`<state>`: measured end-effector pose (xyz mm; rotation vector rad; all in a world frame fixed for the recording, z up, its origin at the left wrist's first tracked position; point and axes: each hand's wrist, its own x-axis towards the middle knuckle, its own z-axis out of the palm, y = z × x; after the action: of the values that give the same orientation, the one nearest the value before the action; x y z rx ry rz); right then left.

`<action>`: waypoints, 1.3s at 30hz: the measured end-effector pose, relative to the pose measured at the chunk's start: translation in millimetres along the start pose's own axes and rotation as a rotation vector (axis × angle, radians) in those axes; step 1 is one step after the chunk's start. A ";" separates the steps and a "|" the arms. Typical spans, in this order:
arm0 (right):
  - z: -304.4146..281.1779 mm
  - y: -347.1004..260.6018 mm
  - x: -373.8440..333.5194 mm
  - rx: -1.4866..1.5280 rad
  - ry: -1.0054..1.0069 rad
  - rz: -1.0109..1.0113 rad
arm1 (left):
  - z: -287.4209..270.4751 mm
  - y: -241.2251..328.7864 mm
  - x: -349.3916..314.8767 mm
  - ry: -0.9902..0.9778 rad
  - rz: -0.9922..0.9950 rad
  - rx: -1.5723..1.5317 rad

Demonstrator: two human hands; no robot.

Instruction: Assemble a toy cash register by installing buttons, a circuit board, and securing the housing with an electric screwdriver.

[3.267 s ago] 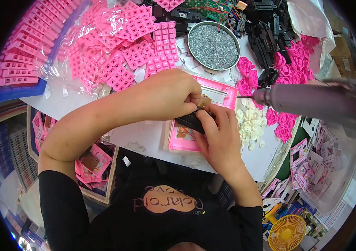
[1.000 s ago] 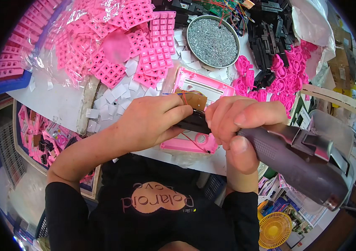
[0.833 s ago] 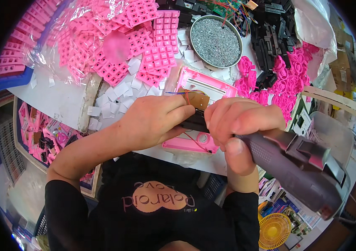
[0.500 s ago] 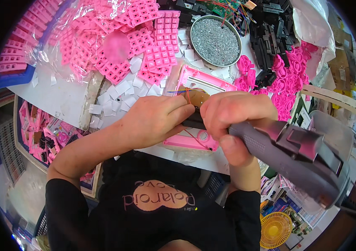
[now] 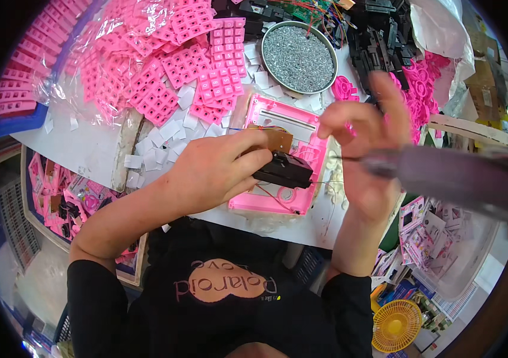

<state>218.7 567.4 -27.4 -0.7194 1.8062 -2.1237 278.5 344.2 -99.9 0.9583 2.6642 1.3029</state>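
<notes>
My left hand (image 5: 221, 170) is closed on a black plastic module (image 5: 287, 170) that lies in an open pink plastic casing (image 5: 260, 110). A small brown circuit board (image 5: 279, 141) with thin coloured wires sits beside its fingers. Right of the casing, my right hand (image 5: 367, 143) is blurred, its fingers spread apart. A dark electric screwdriver (image 5: 457, 179) passes in front of that palm, its thin bit pointing left toward the casing. Whether the palm touches it I cannot make out.
A round tin of small screws (image 5: 299, 58) stands behind the casing. Pink keypads (image 5: 221, 83) and white paper squares (image 5: 158, 137) lie at the left. Black parts (image 5: 379, 51) and pink rings (image 5: 418, 89) are piled at the back right. A yellow basket (image 5: 396, 325) sits lower right.
My right hand has come off the module and loosened from the screwdriver, its fingers opening. The screwdriver has shifted up and right. My left hand stays on the module.
</notes>
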 end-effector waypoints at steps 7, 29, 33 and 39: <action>-10.8 28.1 -56.9 -1.059 -0.257 -0.075 | 3.5 -4.0 3.7 -0.001 -0.026 -0.048; -34.7 45.4 -14.2 -1.134 -0.051 -0.136 | 13.0 19.2 15.4 0.029 -0.312 0.083; -28.0 51.3 -21.1 -1.216 0.007 -0.190 | 12.6 28.2 19.1 0.027 -0.314 0.158; -5.5 -40.2 -15.1 -1.185 -0.017 0.148 | -29.4 14.4 41.6 -0.135 -0.271 0.177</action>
<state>233.2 587.4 8.1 -0.7433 2.9006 -0.7618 244.1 352.4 -60.6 0.6407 2.7186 0.9289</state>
